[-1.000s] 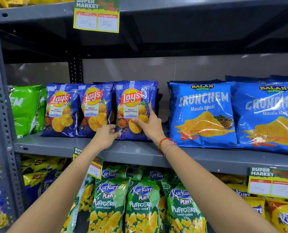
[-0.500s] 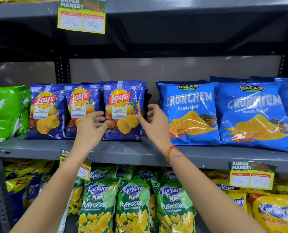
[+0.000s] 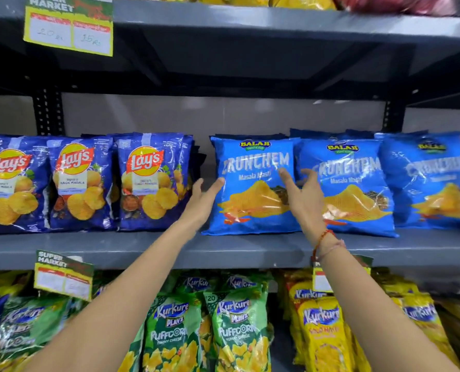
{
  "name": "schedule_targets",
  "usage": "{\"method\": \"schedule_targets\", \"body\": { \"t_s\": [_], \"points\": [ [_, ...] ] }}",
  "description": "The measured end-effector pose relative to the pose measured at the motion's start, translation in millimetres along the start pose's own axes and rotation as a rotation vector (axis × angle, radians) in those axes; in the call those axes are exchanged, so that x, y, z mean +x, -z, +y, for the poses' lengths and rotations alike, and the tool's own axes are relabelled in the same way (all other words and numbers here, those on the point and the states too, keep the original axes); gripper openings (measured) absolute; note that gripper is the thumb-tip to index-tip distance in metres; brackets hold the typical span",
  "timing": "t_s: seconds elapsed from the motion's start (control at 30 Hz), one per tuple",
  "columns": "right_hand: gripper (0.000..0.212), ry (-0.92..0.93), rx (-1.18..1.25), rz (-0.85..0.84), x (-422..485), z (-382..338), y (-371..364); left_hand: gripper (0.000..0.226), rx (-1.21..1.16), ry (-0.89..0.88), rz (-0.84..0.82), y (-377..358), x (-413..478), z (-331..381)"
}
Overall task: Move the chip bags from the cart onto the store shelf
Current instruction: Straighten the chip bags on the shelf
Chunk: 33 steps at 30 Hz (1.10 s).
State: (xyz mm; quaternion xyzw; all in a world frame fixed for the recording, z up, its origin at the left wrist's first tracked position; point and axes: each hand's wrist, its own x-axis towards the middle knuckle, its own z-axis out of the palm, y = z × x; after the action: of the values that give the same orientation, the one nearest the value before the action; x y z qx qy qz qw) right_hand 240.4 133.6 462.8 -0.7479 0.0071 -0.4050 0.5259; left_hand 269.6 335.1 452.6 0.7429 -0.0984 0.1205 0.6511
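Hands are reaching up toward the leftmost Crunchem bag (image 3: 253,183), which is standing upright at the front edge of the middle shelf (image 3: 142,251); the left hand (image 3: 203,197) is spreading its fingers flat at the bag's left side — touching or just shy, I cannot tell; the right hand (image 3: 302,196) is hovering open at its right side, gripping nothing; both are flanking it about equally — likely squaring it up.
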Motion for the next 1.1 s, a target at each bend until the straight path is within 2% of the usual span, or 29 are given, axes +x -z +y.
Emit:
{"method": "schedule_targets", "body": {
  "t_s": [0.1,0.2,0.3,0.37,0.47,0.6,0.77,0.87,0.97,1.0,1.1],
  "points": [
    [0.065,-0.119,0.1,-0.098,8,8,-2,0.109,-0.058,0.106,-0.078,-7,13,-1],
    [0.066,-0.224,0.21,-0.165,18,9,-8,0.123,-0.144,0.111,-0.199,-10,23,-2],
    [0.069,-0.295,0.297,-0.182,26,6,-14,0.12,-0.156,0.107,-0.221,-12,25,-6],
    [0.067,-0.265,0.33,-0.165,29,4,-17,0.115,-0.183,0.066,-0.205,-13,25,-7],
    [0.053,-0.179,0.37,-0.118,31,1,-18,0.092,-0.179,-0.061,-0.185,-14,24,-4],
    [0.055,-0.145,0.417,-0.119,30,2,-21,0.091,-0.149,-0.122,-0.133,-17,27,-4],
    [0.043,-0.103,0.337,-0.082,22,22,-29,0.1,-0.118,-0.094,-0.121,-18,25,-14],
    [0.051,-0.087,0.256,-0.04,19,23,-30,0.1,-0.12,-0.087,-0.112,-19,27,-14],
    [0.06,-0.054,0.134,-0.035,17,19,-26,0.08,-0.079,-0.118,-0.081,-23,25,-19],
    [0.063,-0.032,0.089,-0.043,15,17,-24,0.08,-0.048,-0.141,-0.055,-24,23,-20],
    [0.069,0.112,-0.068,-0.061,3,11,-15,0.097,0.07,-0.184,0.08,-30,13,-17]
  ]
}}
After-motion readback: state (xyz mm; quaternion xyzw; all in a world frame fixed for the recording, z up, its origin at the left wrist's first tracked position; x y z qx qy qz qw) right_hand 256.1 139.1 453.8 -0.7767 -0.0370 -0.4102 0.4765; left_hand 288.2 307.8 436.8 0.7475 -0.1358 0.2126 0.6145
